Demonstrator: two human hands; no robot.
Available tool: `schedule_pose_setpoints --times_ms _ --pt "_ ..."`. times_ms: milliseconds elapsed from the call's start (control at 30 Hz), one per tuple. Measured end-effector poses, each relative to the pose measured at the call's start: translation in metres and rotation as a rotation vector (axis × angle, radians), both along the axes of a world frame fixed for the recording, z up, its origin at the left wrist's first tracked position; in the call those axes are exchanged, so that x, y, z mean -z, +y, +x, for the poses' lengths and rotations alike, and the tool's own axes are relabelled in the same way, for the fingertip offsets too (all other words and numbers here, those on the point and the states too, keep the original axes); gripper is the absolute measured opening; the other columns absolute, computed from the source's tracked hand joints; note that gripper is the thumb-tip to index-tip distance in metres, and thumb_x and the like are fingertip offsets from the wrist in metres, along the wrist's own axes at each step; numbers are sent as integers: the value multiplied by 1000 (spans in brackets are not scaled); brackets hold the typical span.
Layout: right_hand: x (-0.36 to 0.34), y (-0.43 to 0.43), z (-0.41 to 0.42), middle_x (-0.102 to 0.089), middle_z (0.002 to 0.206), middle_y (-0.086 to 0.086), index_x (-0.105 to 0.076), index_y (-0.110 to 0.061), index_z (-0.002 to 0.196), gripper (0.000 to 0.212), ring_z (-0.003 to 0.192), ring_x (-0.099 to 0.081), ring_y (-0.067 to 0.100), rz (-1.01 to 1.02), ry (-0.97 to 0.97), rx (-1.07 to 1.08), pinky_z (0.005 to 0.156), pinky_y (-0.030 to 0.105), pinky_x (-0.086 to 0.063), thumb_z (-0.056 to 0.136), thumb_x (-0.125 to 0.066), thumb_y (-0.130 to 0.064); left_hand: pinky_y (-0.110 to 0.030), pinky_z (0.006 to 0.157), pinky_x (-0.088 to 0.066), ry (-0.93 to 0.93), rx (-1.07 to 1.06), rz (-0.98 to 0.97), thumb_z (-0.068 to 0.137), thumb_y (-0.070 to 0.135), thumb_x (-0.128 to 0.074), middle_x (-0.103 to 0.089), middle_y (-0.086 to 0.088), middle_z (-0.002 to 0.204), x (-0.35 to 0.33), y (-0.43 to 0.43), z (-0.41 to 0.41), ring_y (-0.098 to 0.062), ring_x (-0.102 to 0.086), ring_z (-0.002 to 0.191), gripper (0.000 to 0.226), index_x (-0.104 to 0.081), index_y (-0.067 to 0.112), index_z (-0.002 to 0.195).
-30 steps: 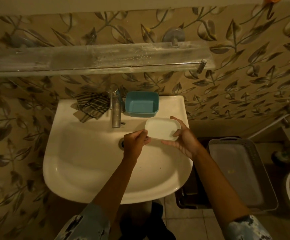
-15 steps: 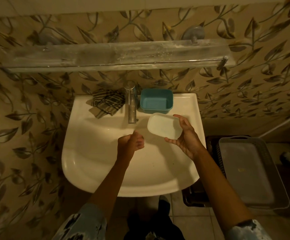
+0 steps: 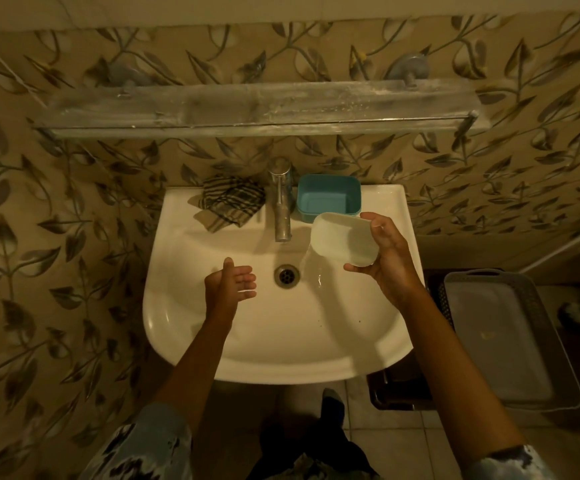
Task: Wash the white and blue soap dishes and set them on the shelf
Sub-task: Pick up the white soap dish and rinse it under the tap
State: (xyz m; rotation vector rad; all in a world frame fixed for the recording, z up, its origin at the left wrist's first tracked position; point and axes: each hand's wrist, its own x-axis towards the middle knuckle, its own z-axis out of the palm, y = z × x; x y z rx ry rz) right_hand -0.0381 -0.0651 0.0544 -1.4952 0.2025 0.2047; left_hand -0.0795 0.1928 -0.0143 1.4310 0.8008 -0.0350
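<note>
Over the white sink (image 3: 233,344), beneath the bare glass shelf (image 3: 212,112) where both dishes must end up, I watch the rinse. The blue soap dish (image 3: 328,197) waits on the sink's back edge, just right of the tap (image 3: 281,206). My right hand (image 3: 390,258) grips the white soap dish (image 3: 342,239), tipped so water runs toward the drain (image 3: 286,274). My left hand (image 3: 231,284) hangs open, holding nothing.

A home bathroom, probably: white washbasin (image 3: 281,341), tap (image 3: 281,206), leaf-patterned wall tiles (image 3: 489,174)
</note>
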Motion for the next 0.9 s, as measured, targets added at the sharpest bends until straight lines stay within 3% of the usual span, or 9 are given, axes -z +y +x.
schedule_pose_setpoints --times_ms 267,567,900 --pt "-31 -7 -15 -48 131 11 -58 -36 110 18 119 -50 35 2 -61 20 63 42 -59 98 -45 -34 -24 52 -57 -20 8 10 102 34 -30 -66 -18 83 -5 1 -4 -24 -65 71 52 -65 -5 99" --pt "-47 -13 -28 -55 120 -5 -62 -41 108 18 112 -56 28 -62 -162 15 59 39 -60 96 -51 -34 -26 55 -57 -16 51 29 103 34 -27 -67 -21 91 1 2 -11 -24 -65 71 55 -65 -6 102" --pt "-66 -15 -37 -52 125 -1 -59 -31 115 25 109 -57 22 -233 -290 -85 59 32 -59 93 -48 -34 -27 56 -56 3 67 13 103 34 -25 -66 -23 93 6 7 -18 -25 -65 71 57 -63 -8 106"
